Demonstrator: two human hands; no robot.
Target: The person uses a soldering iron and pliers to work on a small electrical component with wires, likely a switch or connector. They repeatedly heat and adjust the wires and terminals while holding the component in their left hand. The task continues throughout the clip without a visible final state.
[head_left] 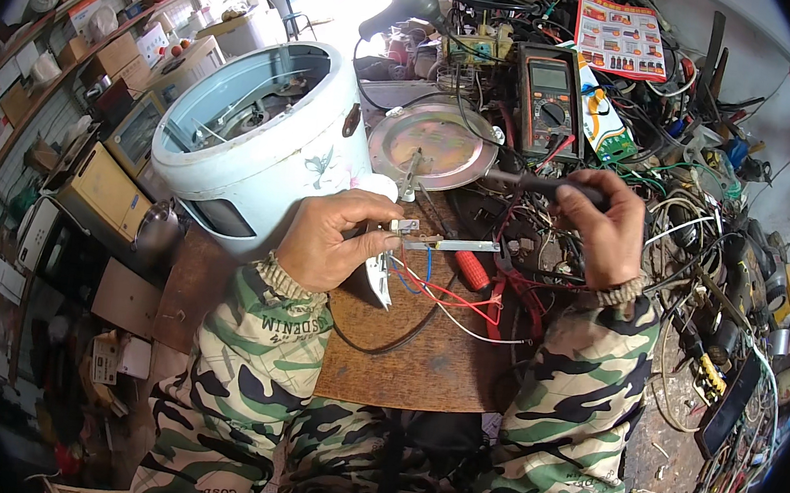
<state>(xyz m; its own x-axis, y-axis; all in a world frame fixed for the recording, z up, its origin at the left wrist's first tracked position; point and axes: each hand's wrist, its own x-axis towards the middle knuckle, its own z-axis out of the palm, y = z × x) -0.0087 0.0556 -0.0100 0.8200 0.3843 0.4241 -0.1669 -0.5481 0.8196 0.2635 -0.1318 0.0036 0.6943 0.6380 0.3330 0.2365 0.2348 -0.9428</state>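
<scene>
My left hand (pixel 330 240) pinches a small white plastic part (pixel 378 281) with a flat metal strip (pixel 458 245) sticking out to the right. Thin red, blue and white wires (pixel 447 300) trail from it over the wooden bench top (pixel 382 370). My right hand (pixel 606 228) is closed around the dark handle of a screwdriver (pixel 565 189). Its shaft points left, apart from the held part and above it. Behind my left hand stands a light blue rice cooker body (pixel 301 174) with its top open. A round metal plate (pixel 437 140) lies beside it.
A multimeter (pixel 552 99) and a printed leaflet (pixel 621 36) rest on tangled cables at the back right. A ribbed red handle (pixel 472 272) lies under the wires. Cables and parts crowd the right side. Shelves with boxes (pixel 111 58) line the left.
</scene>
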